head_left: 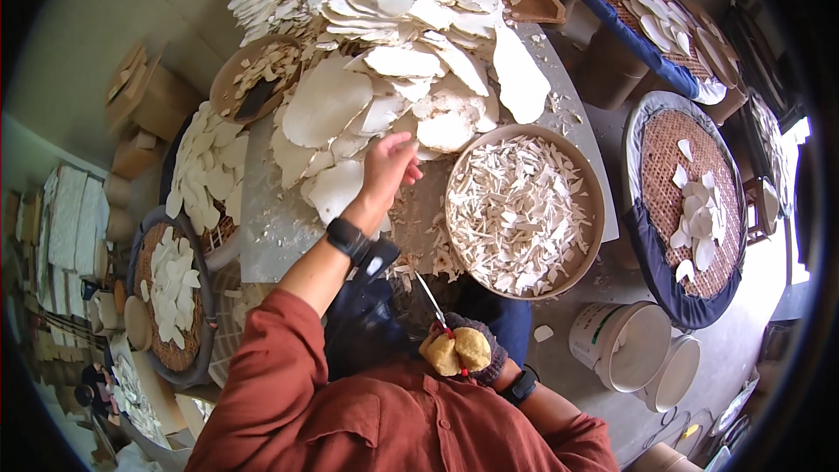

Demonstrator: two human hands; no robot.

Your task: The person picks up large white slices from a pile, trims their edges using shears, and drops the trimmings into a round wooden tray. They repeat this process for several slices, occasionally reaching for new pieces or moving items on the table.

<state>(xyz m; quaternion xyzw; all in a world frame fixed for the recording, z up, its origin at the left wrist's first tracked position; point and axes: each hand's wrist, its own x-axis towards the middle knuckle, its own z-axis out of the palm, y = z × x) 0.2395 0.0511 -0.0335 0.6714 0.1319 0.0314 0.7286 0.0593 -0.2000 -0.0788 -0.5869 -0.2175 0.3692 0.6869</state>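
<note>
My left hand (390, 168), bare, is stretched over the near edge of a heap of large white flat slices (330, 101). Its fingers are slightly bent and apart, with nothing visible in them. Close to my lap, my right hand (495, 351) wears a dark knitted glove and is closed on what look like scissors (430, 299), with a slim metal blade and red at the handle. Yellow padding (456, 350) covers the front of that grip and hides the fingers. Between the hands and to the right, a round tray (596, 220) holds many narrow white strips.
The heap lies on a grey table (568, 122) strewn with crumbs. A smaller bowl (221, 92) of brown-edged scraps is at its left. Round woven trays (660, 153) with slices stand on both sides. White buckets (636, 358) lie tipped on the floor at right.
</note>
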